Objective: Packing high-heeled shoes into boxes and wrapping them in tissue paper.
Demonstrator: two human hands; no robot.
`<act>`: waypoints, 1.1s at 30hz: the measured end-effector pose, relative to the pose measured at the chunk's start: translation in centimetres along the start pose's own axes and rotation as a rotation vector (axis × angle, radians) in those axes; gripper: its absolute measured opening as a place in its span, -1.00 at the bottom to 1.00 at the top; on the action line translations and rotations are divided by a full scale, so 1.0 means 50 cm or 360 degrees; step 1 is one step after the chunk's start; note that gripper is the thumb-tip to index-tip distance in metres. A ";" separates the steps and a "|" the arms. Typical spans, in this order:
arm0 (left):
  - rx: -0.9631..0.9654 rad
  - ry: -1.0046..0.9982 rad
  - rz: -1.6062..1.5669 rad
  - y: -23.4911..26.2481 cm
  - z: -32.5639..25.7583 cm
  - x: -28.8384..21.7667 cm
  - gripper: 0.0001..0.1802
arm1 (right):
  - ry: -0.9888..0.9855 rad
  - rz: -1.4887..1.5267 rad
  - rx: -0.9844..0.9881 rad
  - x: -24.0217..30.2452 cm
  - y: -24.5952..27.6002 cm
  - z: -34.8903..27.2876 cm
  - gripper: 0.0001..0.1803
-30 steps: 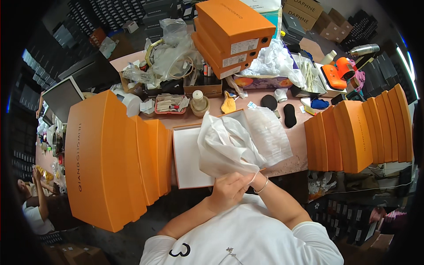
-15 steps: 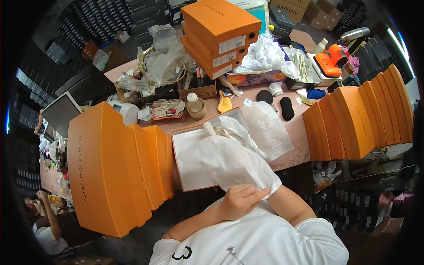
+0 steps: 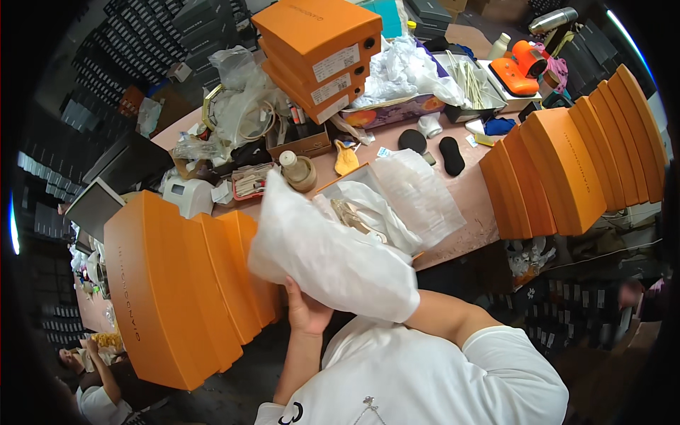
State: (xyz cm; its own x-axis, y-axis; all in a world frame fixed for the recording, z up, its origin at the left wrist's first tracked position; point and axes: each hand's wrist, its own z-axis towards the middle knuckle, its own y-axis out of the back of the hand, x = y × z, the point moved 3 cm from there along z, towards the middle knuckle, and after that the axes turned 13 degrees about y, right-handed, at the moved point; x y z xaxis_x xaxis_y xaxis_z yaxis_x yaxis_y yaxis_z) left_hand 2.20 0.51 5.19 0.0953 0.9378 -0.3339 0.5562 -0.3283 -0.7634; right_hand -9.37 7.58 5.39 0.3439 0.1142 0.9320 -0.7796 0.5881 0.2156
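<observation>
White dust bag: lifted off the table, held close to the chest at centre of view, bulging, contents hidden.
Left hand: at 6 o'clock under the bag's lower edge, closed on the fabric from below.
Right hand: hidden behind the bag; forearm enters at 5 o'clock; grip cannot be told.
Open shoe box: on the pink table just past the bag toward 12 o'clock, lined with loose white tissue paper; a gold-toned item lying among the tissue (kind unclear).
Orange lids, left row: stacked on edge at 9 o'clock, beside the bag.
Orange lids, right row: on edge at 3 o'clock, well apart.
Closed orange boxes: piled three high at 12 o'clock.
Black pads: two, flat on the table at 1 o'clock.
Progress, judged: bag out of the box and in hand; box open, tissue spread; bag not set back inside, box not lidded. Roughly midway through packing this box.
</observation>
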 end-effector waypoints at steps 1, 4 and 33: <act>-0.0030 -0.0099 0.0018 0.015 0.004 -0.011 -0.14 | 0.0013 -0.0018 0.0032 -0.012 -0.013 0.008 -0.40; -0.0166 -0.0263 -0.0088 0.042 -0.012 -0.050 -0.21 | 0.0007 0.0003 0.0137 -0.020 -0.034 -0.013 -0.40; 0.0984 -0.0686 0.3935 -0.092 0.463 0.002 -0.91 | -0.0441 0.0908 -0.1551 -0.009 0.407 -0.369 -0.37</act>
State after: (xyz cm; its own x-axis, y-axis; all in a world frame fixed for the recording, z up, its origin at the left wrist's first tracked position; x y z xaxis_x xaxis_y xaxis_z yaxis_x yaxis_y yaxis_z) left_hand -19.47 -0.47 -4.13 -0.2525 -0.8964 -0.3642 -0.3599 -0.2624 0.8953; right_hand -15.75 34.25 3.97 -0.1477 0.4529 0.8792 -0.0096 0.8883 -0.4592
